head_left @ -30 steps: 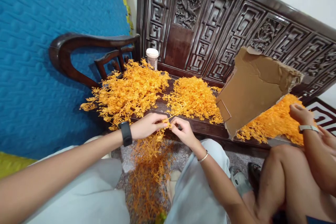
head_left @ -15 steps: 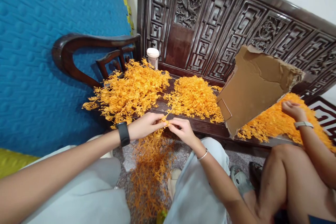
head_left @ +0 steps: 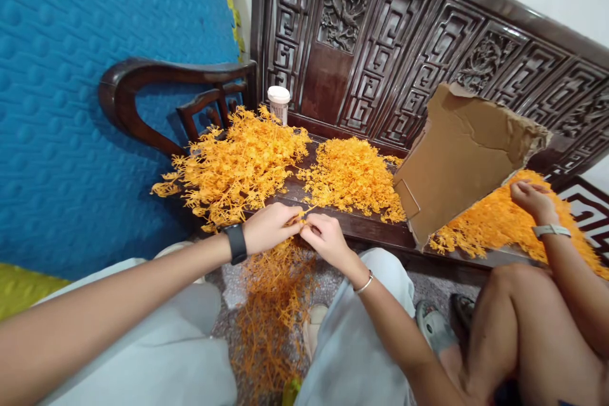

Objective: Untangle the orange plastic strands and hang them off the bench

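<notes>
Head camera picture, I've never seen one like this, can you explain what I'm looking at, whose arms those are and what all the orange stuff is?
The camera sits on a person's head, looking forward and down, so the two arms coming in from the bottom are that person's own. Their left hand, with a black watch, and right hand, with a thin bracelet, pinch a small orange plastic sprig between the fingertips. In front is a dark carved wooden bench carrying heaps of the same orange sprigs, a torn cardboard piece and a white cup. More sprigs lie on the floor. At right, another person's hand rests on a further heap.
</notes>
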The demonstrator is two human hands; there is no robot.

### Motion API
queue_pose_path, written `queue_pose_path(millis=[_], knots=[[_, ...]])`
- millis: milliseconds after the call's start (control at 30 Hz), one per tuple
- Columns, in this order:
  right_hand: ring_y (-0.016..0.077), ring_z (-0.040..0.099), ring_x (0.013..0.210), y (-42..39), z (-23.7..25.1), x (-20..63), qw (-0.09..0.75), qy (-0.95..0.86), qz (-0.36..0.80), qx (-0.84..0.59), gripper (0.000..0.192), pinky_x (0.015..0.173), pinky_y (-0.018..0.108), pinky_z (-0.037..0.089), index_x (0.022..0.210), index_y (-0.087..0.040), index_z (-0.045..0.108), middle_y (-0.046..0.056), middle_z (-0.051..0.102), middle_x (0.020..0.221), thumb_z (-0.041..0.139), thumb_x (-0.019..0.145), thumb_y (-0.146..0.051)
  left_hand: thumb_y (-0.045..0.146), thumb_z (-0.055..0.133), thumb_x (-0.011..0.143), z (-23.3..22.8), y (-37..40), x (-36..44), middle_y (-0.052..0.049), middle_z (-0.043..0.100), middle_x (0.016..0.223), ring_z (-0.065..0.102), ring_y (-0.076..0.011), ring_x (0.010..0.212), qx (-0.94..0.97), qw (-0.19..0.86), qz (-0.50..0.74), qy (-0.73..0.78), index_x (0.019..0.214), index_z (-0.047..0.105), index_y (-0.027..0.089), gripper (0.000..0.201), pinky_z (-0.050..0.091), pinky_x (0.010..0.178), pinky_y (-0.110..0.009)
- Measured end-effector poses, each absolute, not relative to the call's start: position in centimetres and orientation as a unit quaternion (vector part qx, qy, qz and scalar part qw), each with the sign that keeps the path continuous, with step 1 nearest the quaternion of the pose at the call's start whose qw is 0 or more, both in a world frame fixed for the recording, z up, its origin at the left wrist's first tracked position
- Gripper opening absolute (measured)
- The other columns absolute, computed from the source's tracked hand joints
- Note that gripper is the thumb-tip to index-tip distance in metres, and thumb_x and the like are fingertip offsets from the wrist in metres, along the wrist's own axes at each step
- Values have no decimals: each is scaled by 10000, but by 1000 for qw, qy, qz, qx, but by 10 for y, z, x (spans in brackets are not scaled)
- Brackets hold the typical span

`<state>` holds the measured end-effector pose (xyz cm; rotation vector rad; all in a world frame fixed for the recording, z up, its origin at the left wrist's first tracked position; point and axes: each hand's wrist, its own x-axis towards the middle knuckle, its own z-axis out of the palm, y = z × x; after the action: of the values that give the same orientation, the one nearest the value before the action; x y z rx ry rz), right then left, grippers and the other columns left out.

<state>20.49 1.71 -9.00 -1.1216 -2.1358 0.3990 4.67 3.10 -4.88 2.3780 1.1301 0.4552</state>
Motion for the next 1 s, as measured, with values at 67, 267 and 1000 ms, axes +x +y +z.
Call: queue_pose_path(millis=[67,267,1000], knots=[[63,300,484,16,-89,202,347,-807,138,-459,281,531,195,240,502,-167,286,-56,297,485,433,738,-200,270,401,765,-49,31,50,43,409,512,374,-91,478,868,205,165,422,588,408,171,203,237,484,-213],[57,288,449,8,-82,202,344,-770,130,-521,277,489,193,206,481,-165,311,-58,296,457,423,729,-215,258,384,768,-47,34,57,43,387,497,367,-91,477,871,216,175,405,568,412,168,221,239,481,-207],[95,384,413,0,-74,199,256,-723,31,-641,256,468,245,152,540,-166,502,9,507,466,453,770,-270,269,379,738,-51,41,70,42,357,501,335,-96,493,833,264,204,442,516,337,180,243,238,494,-220]])
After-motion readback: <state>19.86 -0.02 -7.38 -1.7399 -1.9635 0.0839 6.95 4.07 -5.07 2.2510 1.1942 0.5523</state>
